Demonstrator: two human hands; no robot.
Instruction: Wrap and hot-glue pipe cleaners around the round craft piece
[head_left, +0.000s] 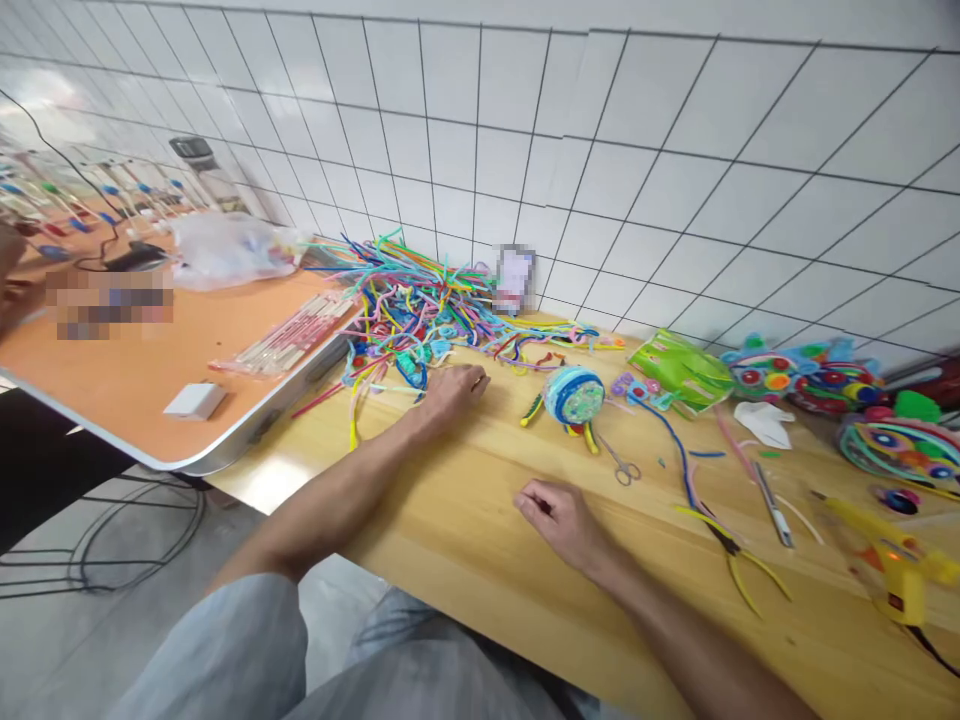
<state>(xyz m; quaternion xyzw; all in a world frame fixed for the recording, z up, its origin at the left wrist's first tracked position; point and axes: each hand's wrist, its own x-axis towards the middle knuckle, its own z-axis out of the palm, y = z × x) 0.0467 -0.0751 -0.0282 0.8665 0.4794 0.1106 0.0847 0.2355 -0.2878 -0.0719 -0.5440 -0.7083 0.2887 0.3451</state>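
Note:
My left hand (451,392) is over the wooden table at the near edge of a tangled heap of coloured pipe cleaners (420,285). Its fingers are curled, and whatever they may hold is hidden. My right hand (559,518) rests closed above the bare wood, with nothing showing in it. Beyond it sits a round blue, white and green pipe-cleaner ball (574,396) with yellow and dark leg-like pieces under it. A small pair of scissors (624,468) lies just right of the ball.
Yellow-handled pliers (731,548), a pen-like cutter (774,505) and a yellow glue gun (896,560) lie to the right. Behind them are a green packet (682,370) and decorated pipe-cleaner pieces (896,445). An orange table (142,375) at left bears a white adapter (195,401) and packaged sticks (289,335).

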